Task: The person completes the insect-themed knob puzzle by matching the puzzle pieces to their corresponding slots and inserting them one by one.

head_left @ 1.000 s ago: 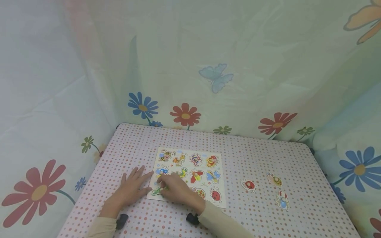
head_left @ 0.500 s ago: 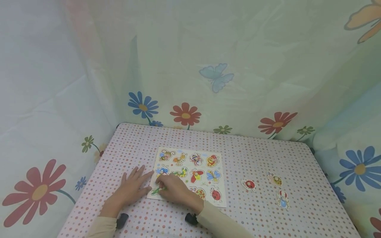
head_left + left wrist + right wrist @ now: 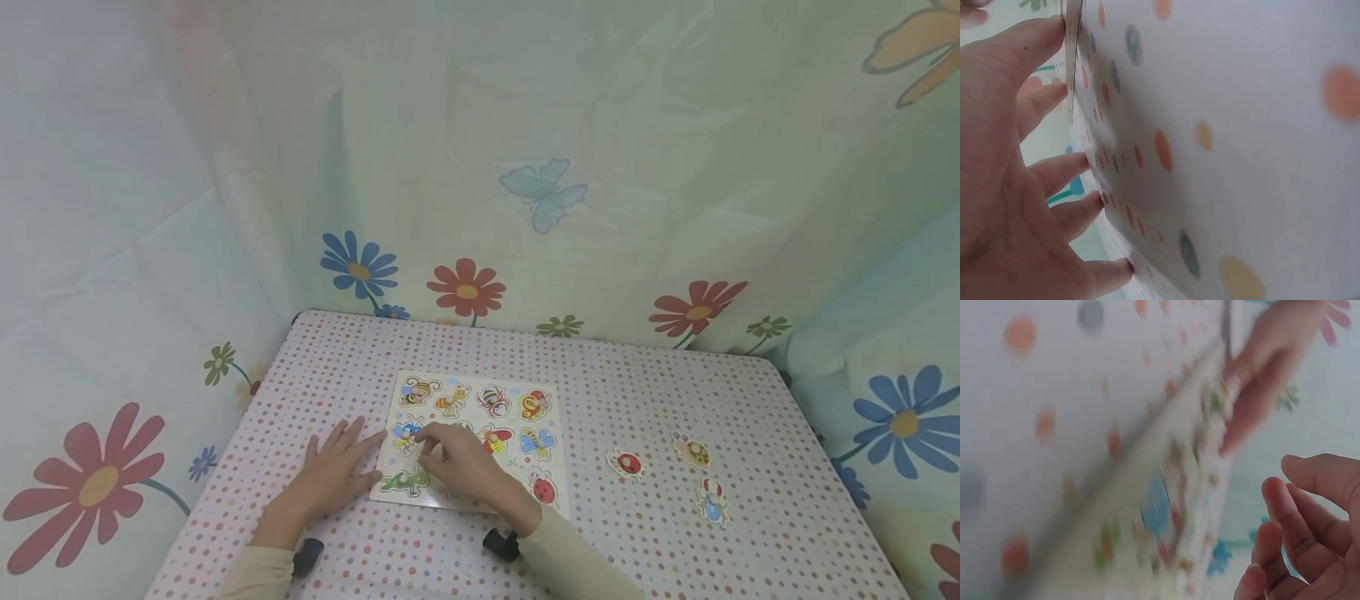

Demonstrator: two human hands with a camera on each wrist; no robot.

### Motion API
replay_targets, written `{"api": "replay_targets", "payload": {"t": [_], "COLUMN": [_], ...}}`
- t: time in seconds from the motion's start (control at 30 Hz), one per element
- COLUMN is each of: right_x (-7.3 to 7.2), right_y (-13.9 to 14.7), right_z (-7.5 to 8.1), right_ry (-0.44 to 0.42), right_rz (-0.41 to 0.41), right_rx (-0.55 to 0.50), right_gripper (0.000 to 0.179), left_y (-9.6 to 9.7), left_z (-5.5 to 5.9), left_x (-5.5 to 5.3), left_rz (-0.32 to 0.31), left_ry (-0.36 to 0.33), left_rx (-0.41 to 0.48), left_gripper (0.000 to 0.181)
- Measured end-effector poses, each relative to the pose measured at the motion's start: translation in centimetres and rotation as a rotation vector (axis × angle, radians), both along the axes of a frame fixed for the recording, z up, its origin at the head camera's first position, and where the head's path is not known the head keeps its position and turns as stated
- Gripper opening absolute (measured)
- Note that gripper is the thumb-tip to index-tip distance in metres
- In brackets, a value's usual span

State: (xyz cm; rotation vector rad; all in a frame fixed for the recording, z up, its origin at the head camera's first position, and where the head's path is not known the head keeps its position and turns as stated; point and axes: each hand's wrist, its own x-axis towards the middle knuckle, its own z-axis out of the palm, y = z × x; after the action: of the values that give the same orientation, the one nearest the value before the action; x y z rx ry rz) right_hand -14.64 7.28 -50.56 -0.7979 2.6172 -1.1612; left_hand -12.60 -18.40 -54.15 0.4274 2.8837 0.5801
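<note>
A wooden insect puzzle board (image 3: 476,385) lies flat on the table. My left hand (image 3: 330,475) rests beside its left edge with fingers spread; in the left wrist view the thumb and one finger touch the board's edge (image 3: 1072,50). Above the board's left middle is my right hand (image 3: 465,465), its fingers loosely bent. Nothing shows between thumb and fingers of the right hand (image 3: 1310,531) in its wrist view. A green grasshopper piece (image 3: 405,481) sits at the board's near left corner. The right hand covers part of the middle and near rows.
Right of the board lie a red ladybird piece (image 3: 627,466), a spotted yellowish piece (image 3: 692,452) and a blue-and-red beetle piece (image 3: 712,502). A polka-dot cloth (image 3: 600,400) covers the table. Flower-printed curtains (image 3: 420,167) stand behind and at both sides.
My right hand has let go of the grasshopper piece and moved up and to the right, uncovering it. The left hand has stayed in place.
</note>
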Motion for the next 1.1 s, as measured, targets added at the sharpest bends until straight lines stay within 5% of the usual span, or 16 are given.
{"api": "replay_targets", "payload": {"t": [0.5,0.9,1.1], "right_x": [-0.3,0.8,1.9], "right_y": [10.3,18.2,22.8], "right_z": [3.1,3.4,2.9], "right_ry": [0.226,0.27,0.358], "right_rz": [-0.321,-0.549,-0.603], "right_rx": [-0.076,0.031,0.033], "right_gripper": [0.028,0.029,0.03], "left_y": [0.3,0.4,0.4], "left_z": [0.0,0.3,0.3], "left_x": [-0.2,-0.1,0.0], "left_rz": [0.022,0.025,0.026], "left_ry": [-0.01,-0.025,-0.026], "left_rx": [-0.022,-0.018,-0.009], "left_gripper": [0.063,0.063,0.063]}}
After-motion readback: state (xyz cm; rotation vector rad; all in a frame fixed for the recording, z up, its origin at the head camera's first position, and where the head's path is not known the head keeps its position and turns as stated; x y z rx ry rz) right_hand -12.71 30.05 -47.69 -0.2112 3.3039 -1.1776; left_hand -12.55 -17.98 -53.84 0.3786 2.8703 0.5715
